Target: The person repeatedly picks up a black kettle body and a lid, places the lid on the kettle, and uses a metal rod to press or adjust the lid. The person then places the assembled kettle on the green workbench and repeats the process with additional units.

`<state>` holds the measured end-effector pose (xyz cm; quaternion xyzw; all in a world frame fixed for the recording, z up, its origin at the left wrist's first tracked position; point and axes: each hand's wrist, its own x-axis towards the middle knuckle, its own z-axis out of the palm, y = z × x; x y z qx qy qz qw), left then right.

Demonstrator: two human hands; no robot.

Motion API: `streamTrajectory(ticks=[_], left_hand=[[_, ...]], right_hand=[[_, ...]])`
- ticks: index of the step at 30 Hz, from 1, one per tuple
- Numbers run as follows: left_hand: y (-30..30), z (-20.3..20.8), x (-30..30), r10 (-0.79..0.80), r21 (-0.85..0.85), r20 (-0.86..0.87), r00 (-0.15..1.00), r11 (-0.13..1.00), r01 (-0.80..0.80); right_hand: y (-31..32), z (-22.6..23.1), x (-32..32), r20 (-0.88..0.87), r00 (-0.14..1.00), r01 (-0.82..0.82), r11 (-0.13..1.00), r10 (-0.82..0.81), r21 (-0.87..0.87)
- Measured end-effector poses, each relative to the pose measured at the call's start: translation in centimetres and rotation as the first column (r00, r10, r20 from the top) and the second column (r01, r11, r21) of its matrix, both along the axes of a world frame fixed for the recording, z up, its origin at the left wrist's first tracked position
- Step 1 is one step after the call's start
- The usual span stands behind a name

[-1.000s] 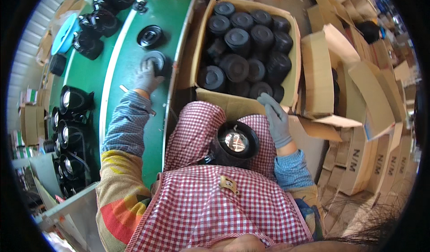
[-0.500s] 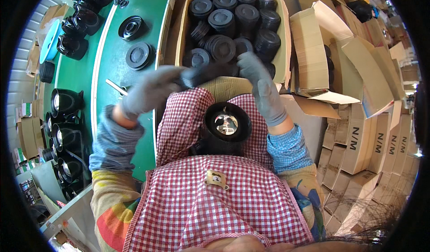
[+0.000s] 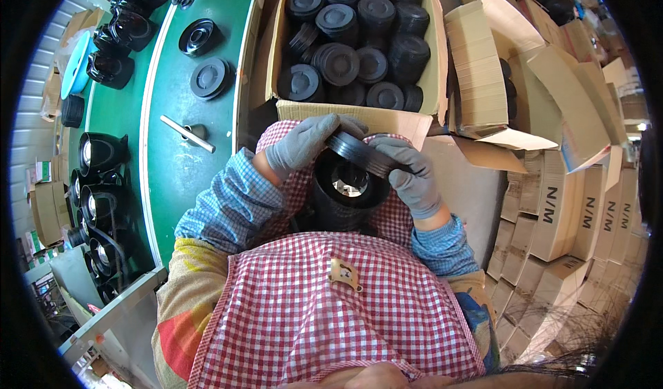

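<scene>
Above my lap, a short stack of black round lids (image 3: 366, 155) is held tilted between both gloved hands. My left hand (image 3: 304, 144) grips its left end, and my right hand (image 3: 414, 182) has its fingers wrapped round the right end. Just below the lids, a black round housing (image 3: 324, 209) rests on my lap against the checked apron. Its mouth faces up, and a shiny metal centre shows inside. The lids cover part of its far rim.
An open carton (image 3: 442, 78) of stacked black lids stands ahead. On the green bench (image 3: 173, 209) at left lie a black ring (image 3: 200, 38), more lids (image 3: 210, 78) and a metal tube (image 3: 188, 133). Black housings (image 3: 100, 206) line the far left; cartons (image 3: 552, 216) are piled at right.
My left hand has come right from over the bench with the dark lids. My right hand has drawn back from the carton and closed on them. The lids now hang over the housing.
</scene>
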<state>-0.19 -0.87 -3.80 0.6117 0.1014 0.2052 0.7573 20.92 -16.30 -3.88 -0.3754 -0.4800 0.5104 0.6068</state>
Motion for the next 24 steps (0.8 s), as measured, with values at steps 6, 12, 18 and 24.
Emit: streamTrajectory(ticks=[6,12,18,24], left_hand=[[-0.5,-0.3,-0.8,0.039,0.289,0.031,0.999,0.956,-0.047],[-1.3,-1.2,-1.3,0.067,0.373,0.119,0.991,0.922,-0.107],[-1.3,-2.0,-1.3,0.078,0.404,0.149,0.986,0.905,-0.132],[-1.9,-1.7,-1.9,0.077,0.435,0.093,0.993,0.894,-0.110]], right_hand=[[1.2,0.6,0.2,0.179,0.982,-0.086,0.981,0.054,0.173],[1.3,-0.3,-0.9,0.225,0.974,-0.069,0.990,0.041,0.121],[0.9,-0.2,-1.0,0.300,0.954,-0.068,0.989,0.025,0.134],[0.3,0.2,-1.4,0.360,0.928,-0.098,0.995,0.097,-0.015]])
